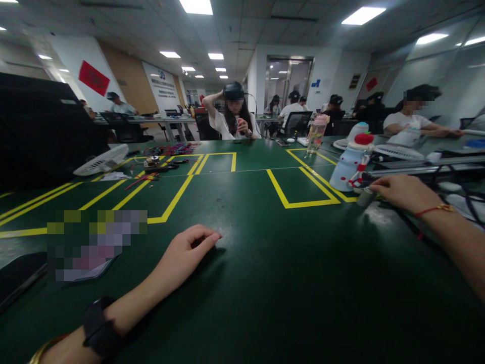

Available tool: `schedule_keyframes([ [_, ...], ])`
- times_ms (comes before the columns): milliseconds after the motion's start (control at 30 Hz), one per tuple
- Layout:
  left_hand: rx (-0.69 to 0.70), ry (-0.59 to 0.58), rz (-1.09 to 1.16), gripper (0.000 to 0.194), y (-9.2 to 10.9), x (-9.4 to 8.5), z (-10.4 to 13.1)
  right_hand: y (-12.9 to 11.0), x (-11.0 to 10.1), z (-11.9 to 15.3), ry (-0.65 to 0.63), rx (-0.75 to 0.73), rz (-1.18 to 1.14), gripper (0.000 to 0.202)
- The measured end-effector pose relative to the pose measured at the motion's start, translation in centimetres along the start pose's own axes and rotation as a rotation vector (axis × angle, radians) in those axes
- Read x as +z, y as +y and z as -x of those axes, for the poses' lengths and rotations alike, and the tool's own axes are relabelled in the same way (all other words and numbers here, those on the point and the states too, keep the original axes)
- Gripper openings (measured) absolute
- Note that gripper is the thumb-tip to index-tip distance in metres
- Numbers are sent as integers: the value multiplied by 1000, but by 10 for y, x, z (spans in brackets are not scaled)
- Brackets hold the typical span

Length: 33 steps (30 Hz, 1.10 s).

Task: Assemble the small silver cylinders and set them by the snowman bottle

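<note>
On the green table (242, 283), my left hand (192, 247) rests left of the middle, its fingers curled together; whether they hold anything is hidden. My right hand (397, 192) reaches to the right side of the table and pinches the top of a small grey cylinder (366, 198). Just behind that cylinder stands a light blue bottle (346, 164) with a red top. A pink-lidded clear bottle (317, 135) is farther back. A dark band is round my left wrist, and a red string is round my right wrist.
Coloured wires (170, 149) and small parts lie at the back left, near a white fan (101, 161). Black cables (411, 222) run beside my right hand. A phone-like dark object (20, 275) lies at left. A person (233, 119) sits opposite.
</note>
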<state>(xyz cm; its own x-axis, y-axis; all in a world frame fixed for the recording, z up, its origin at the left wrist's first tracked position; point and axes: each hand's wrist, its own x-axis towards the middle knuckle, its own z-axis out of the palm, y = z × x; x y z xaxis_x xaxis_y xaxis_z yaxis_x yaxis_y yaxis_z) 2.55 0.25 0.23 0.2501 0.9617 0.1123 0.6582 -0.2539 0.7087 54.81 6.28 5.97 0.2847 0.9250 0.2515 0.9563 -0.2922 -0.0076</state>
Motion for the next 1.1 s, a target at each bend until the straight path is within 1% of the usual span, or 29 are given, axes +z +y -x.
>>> schedule_keyframes([
  [67,0,-4,-4,33,0,0,0,7,5,-4,-29,9,3,29],
  [167,-1,-14,-1,34,2,-1,0,9,9,-6,-27,19,5,30],
  [400,3,-24,-1,35,3,-1,1,14,10,-6,-28,56,-36,39],
  [600,-2,-37,2,36,2,-2,1,16,9,-5,-56,82,-103,37],
  [767,3,-35,-1,36,2,-2,2,18,11,-4,-39,110,-156,49],
  [833,8,-27,-7,37,2,-1,2,20,12,-6,-36,122,-160,45],
  [967,16,-25,-3,36,2,-1,1,23,11,-9,-80,72,-211,31],
  [1033,14,-19,-3,34,2,-1,1,24,9,-8,-93,30,-249,33],
  [1100,16,-12,-2,33,2,-1,1,22,11,-3,-77,1,-282,38],
])
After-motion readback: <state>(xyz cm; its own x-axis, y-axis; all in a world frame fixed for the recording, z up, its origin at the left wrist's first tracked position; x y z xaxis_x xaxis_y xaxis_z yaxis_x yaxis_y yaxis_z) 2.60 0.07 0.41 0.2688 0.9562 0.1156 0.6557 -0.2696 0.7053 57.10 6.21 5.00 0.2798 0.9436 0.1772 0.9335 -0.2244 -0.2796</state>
